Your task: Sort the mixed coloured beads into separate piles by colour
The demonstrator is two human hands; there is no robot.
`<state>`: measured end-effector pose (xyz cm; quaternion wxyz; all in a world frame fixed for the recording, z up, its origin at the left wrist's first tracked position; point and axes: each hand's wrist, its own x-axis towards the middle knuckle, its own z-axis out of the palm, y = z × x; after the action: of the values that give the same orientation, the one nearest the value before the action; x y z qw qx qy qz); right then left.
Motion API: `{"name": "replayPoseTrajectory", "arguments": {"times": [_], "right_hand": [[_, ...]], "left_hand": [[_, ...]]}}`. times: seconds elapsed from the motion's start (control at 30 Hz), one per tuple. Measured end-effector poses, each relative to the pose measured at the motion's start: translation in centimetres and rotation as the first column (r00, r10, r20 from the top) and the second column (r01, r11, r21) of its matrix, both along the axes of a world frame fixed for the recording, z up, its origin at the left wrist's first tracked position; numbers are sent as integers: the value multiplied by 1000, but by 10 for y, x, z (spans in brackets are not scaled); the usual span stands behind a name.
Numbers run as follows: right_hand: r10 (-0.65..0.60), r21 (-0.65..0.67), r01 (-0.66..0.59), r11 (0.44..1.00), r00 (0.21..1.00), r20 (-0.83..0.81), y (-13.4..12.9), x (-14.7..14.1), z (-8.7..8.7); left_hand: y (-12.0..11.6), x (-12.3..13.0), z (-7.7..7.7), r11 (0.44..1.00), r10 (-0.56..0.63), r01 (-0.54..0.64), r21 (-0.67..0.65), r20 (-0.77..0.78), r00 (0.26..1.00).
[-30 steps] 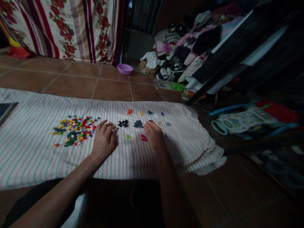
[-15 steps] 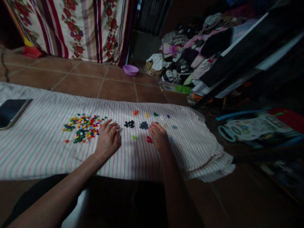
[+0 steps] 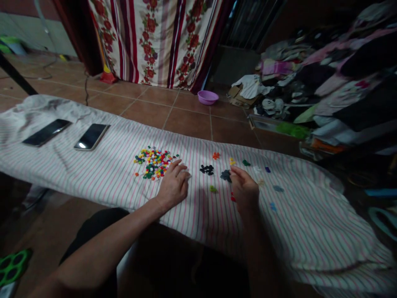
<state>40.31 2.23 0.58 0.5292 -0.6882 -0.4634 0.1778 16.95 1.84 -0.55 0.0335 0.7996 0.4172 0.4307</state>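
Left grip (image 3: 173,186) lying open on the striped cloth (image 3: 294,231), just right of the mixed beads (image 3: 153,162); right grip (image 3: 245,190) curled and blurred, touching the grey beads (image 3: 226,176), any hold impossible to tell.

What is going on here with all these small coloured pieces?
A person sits at a white cloth with pink and grey stripes. Their left hand lies open beside a heap of small mixed-colour pieces. Their right hand is at a dark blue-grey cluster of pieces. Separate single-colour groups, such as small black pieces, lie on the cloth to the right of the heap.
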Motion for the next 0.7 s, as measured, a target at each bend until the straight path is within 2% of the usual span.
{"name": "replayPoseTrajectory", "arguments": {"times": [0.17, 0.27, 0.37, 0.47, 0.57, 0.7], "right_hand": [[121, 114, -147, 983, 970, 209, 8, -47, 3], [235, 187, -296, 937, 927, 293, 13, -78, 2], [329, 213, -438, 873, 853, 404, 16, -110, -1], [398, 184, -551, 814, 759, 515, 15, -141, -6], [454, 112, -634, 765, 656, 603, 12, -169, -11], [499, 10, -671, 741, 562, 660, 8, -196, -16]], "left_hand": [[2, -31, 7, 995, 96, -96, 17, -5, 995], [6, -59, 12, 979, 205, -205, -2, -22, 979], [10, -93, 13, 933, 350, -353, -69, -48, 936], [13, -127, 8, 847, 512, -514, -137, -55, 857], [17, -154, 1, 782, 594, -591, -195, -53, 803], [23, -169, -8, 780, 585, -586, -218, -79, 807]]}}
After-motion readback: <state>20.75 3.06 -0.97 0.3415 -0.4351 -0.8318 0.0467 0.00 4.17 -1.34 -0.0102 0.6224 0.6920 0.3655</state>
